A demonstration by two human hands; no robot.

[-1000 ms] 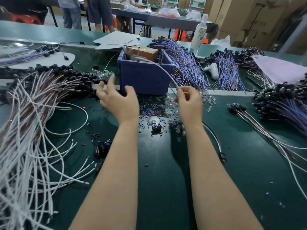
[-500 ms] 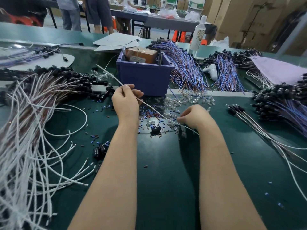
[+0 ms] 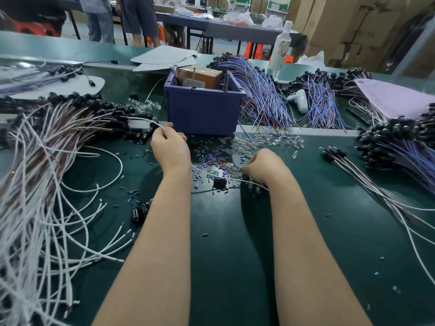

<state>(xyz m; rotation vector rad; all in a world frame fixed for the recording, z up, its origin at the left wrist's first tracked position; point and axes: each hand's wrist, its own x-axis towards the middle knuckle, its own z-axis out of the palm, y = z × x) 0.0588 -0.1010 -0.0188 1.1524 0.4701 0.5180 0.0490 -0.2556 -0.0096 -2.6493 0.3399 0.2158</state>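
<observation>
Presently a white wire (image 3: 207, 173) is pinched by the left hand (image 3: 170, 149) at centre frame. The right hand (image 3: 263, 168) is curled among clear bulbs (image 3: 247, 143), its grasp unclear. Probably a bulb must be picked and fitted next.

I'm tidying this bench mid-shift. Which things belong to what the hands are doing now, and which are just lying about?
In hand: left hand, pinching the white wire; right hand, gripping it lower down; clear bulbs near that hand.
Lying about: blue bin; white bottle; blue-purple wire bundles; pile of white wires.
</observation>
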